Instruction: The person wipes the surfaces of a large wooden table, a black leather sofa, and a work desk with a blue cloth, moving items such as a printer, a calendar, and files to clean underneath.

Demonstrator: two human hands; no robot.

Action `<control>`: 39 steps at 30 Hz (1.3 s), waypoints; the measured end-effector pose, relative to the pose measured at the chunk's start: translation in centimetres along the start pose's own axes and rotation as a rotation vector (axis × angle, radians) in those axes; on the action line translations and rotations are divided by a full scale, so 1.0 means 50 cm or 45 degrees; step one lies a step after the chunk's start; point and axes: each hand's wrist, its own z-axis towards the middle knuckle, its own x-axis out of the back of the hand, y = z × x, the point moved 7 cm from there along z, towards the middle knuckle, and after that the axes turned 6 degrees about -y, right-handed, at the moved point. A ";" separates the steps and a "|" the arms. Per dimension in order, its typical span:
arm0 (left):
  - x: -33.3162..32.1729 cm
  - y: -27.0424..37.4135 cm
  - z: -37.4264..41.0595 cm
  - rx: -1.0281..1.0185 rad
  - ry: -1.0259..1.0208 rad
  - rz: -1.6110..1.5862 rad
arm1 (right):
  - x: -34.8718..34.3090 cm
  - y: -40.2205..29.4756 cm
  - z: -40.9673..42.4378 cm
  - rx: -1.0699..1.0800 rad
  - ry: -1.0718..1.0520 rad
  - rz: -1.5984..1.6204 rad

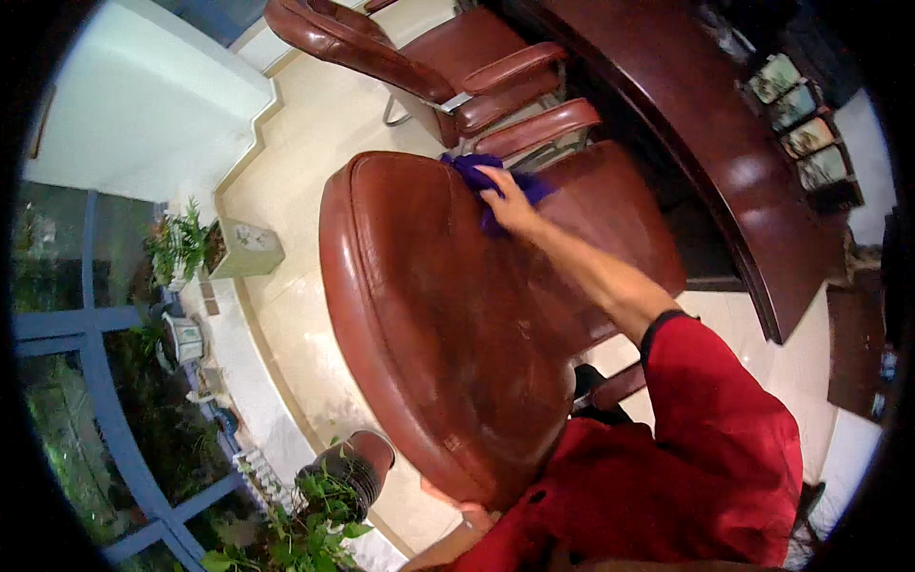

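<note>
A reddish-brown leather armchair (443, 300) fills the middle, its backrest towards me and its seat beyond. My right hand (506, 204) holds a bunched purple cloth (532, 187) against the far side of the backrest, where it meets the seat. The cloth spreads out on both sides of the fingers, and one armrest (547, 129) lies just past it. At the bottom, my left hand (468, 509) grips the near edge of the backrest; part of it is hidden behind the leather and my red sleeve.
A second leather armchair (493, 64) stands beyond, beside a curved dark wooden table (715, 143). Framed pictures (808, 136) stand at the right. Towards the windows are a square planter (250, 247) and a dark round pot (357, 475) with a leafy plant, close to the backrest.
</note>
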 end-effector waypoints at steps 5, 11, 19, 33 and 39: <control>0.006 0.048 -0.020 -0.157 -0.298 -0.334 | -0.018 -0.292 -0.439 -0.242 -0.514 0.211; 0.031 0.112 0.021 -0.202 -0.549 -0.138 | 0.199 -0.343 -0.907 -0.789 -0.170 -0.287; 0.044 0.389 0.229 -1.845 -0.866 0.819 | 0.512 -0.242 -0.944 -0.721 1.298 -0.532; -0.152 0.470 0.406 -1.961 -2.008 1.698 | 0.020 -0.169 -1.037 -0.857 2.179 0.666; -0.187 0.463 0.542 -2.084 -2.066 1.037 | -0.184 -0.090 -0.855 -0.861 2.662 1.372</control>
